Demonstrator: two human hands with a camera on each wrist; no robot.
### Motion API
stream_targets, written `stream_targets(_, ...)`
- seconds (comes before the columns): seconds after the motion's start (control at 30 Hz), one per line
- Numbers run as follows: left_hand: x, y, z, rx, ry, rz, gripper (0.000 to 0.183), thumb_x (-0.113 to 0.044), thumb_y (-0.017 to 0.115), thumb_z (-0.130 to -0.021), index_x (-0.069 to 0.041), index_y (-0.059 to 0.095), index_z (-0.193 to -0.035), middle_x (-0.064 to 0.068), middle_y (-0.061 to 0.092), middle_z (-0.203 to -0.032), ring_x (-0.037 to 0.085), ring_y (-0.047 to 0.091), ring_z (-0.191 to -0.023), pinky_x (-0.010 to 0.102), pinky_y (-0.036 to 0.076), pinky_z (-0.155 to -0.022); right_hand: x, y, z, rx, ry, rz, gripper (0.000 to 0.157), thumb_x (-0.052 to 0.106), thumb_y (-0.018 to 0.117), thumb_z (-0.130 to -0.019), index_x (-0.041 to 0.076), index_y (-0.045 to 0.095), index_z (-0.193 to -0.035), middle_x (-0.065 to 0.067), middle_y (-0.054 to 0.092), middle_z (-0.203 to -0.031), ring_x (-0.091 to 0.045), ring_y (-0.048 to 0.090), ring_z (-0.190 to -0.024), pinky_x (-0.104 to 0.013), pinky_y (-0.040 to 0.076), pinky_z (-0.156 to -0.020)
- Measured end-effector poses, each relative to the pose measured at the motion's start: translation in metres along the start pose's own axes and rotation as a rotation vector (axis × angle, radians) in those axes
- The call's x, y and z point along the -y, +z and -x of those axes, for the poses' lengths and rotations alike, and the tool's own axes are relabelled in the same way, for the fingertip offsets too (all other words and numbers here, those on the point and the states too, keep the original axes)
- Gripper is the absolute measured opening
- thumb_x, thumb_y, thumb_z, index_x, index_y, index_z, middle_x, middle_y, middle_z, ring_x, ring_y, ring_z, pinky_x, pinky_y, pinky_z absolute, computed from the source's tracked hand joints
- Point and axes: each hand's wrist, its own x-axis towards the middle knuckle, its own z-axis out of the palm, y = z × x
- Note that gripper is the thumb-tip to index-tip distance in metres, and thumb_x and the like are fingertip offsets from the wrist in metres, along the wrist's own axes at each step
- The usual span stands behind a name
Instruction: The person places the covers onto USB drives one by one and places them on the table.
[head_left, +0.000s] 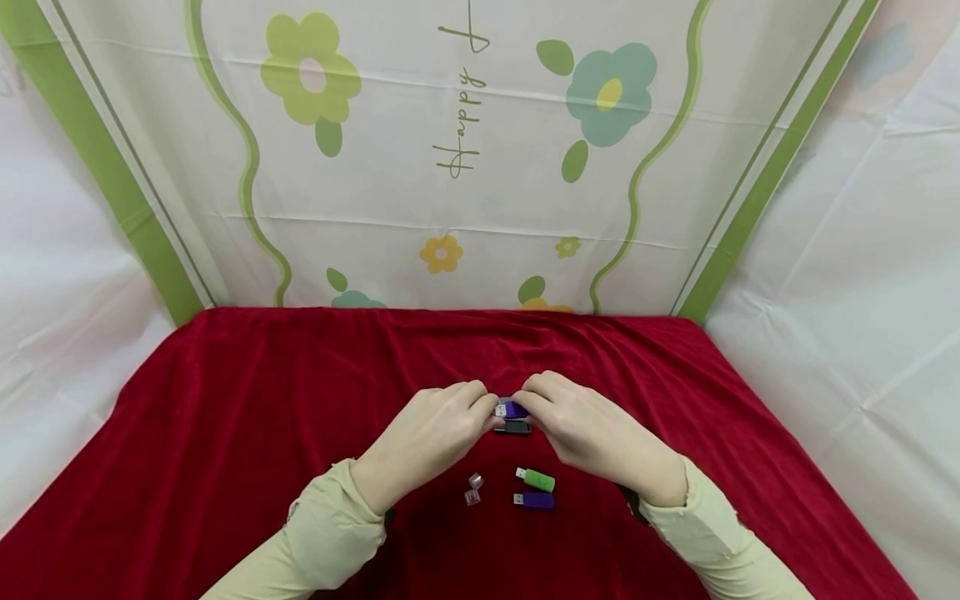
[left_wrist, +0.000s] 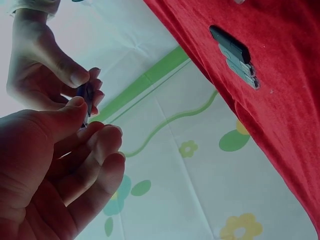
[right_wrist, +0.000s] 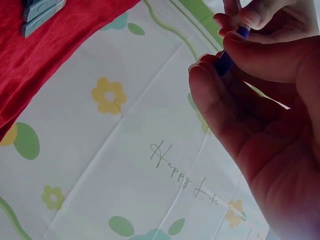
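Note:
A purple USB stick (head_left: pixel 514 409) is held up between the two hands, its pale connector end pointing left. My left hand (head_left: pixel 442 425) pinches that connector end between thumb and fingertips; whether a clear cap covers it cannot be told. On the purple body, my right hand (head_left: pixel 585 421) grips with thumb and curled fingers, hiding part of it. The right wrist view shows the purple body (right_wrist: pixel 225 64) under the right thumb. Beneath the hands lie a black USB stick (left_wrist: pixel 230 42) and grey USB sticks (left_wrist: pixel 237 65), side by side on the cloth.
Nearer the person, a green USB stick (head_left: pixel 538 480) and another purple USB stick (head_left: pixel 537 501) lie with connectors bare. Two small clear caps (head_left: pixel 472 497) sit to their left. Red cloth (head_left: pixel 247 433) covers the table; a flower-printed white sheet (head_left: pixel 390 167) stands behind.

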Motion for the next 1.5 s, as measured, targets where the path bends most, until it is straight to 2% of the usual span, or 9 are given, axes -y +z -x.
stream_targets(0.67,0.0005,0.0022,-0.0001,0.019,0.004,0.001,0.018,-0.023,0.070,-0.094,-0.006,0.066,-0.088,0.001,0.051,-0.075,0.010,0.047,-0.059,0.019,0.042,-0.050,-0.0002,0.0006,-0.0008,-0.009,-0.014,0.022,0.029,-0.014,0.070,-0.076,0.000,0.065,-0.101,-0.005,0.058,-0.096,-0.016,0.055,-0.084,-0.023,0.049,-0.069)
stream_targets(0.9,0.0005,0.0033,0.0002,0.020,0.005,-0.001,0.016,-0.023,0.071,-0.092,-0.007,0.068,-0.091,0.000,0.051,-0.073,0.010,0.046,-0.057,0.019,0.040,-0.048,-0.0002,0.0003,-0.0002,0.017,0.010,-0.007,0.021,-0.009,0.069,-0.081,0.000,0.066,-0.100,-0.004,0.058,-0.094,-0.014,0.054,-0.080,-0.023,0.049,-0.066)
stream_targets(1.07,0.0005,0.0036,0.0008,0.014,0.007,0.003,0.016,-0.023,0.071,-0.092,-0.007,0.068,-0.090,0.000,0.051,-0.073,0.010,0.045,-0.057,0.019,0.040,-0.047,-0.0006,0.0004,-0.0006,0.023,0.015,-0.004,0.022,-0.006,0.073,-0.079,0.002,0.066,-0.098,-0.001,0.057,-0.092,-0.012,0.053,-0.078,-0.022,0.048,-0.065)
stream_targets(1.5,0.0004,0.0049,0.0011,-0.002,0.016,0.004,0.015,-0.022,0.072,-0.089,-0.009,0.067,-0.083,-0.001,0.051,-0.071,0.010,0.045,-0.056,0.019,0.039,-0.047,-0.0013,0.0005,0.0011,0.038,0.025,-0.023,0.021,-0.005,0.072,-0.080,0.005,0.065,-0.097,0.001,0.057,-0.091,-0.010,0.051,-0.074,-0.021,0.047,-0.062)
